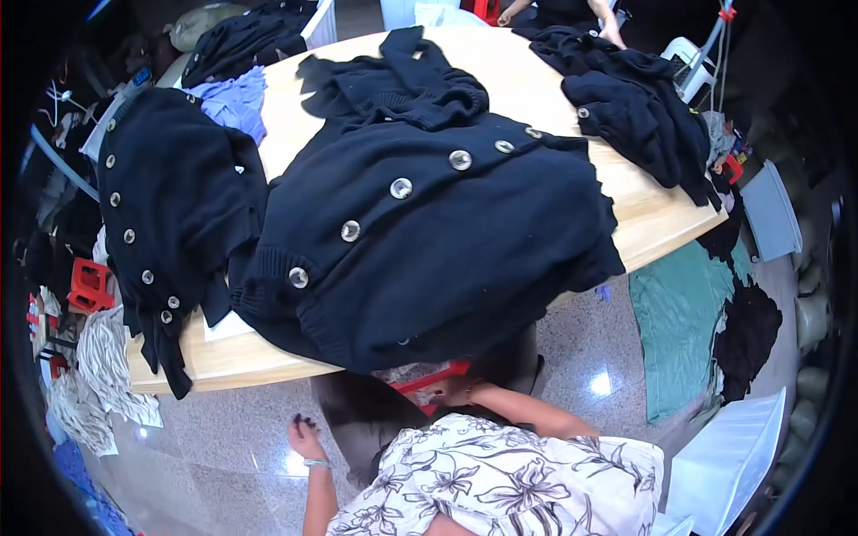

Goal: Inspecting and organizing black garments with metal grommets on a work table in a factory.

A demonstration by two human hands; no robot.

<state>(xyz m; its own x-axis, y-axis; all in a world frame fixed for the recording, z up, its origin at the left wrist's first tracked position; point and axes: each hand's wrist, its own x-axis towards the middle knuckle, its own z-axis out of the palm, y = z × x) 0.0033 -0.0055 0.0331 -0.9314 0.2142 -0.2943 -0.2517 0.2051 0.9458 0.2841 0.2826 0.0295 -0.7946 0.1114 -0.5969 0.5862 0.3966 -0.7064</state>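
Observation:
A black knitted cardigan (pixel 465 241) with a row of large round marbled buttons lies across the near middle of the table. My left hand (pixel 305 439), a pale band at its wrist, hangs below the table's near edge, open, its fingers loosely bent and slightly apart. Between my legs my right hand (pixel 458 391) is at a red plastic stool (pixel 433 379) and seems closed on its edge; shadow partly hides the fingers. Neither hand touches the cardigan. To its left another black buttoned cardigan (pixel 183 188) drapes over the table's left edge.
On the pale wooden table (pixel 666 234) more black garments (pixel 639 125) lie at right, beside another person's arm (pixel 608 25). Blue-violet cloth (pixel 234 100) lies at far left. Green cloth (pixel 679 322) covers floor at right, near a white plastic bin (pixel 728 460). Striped cloth (pixel 107 366) is heaped at left.

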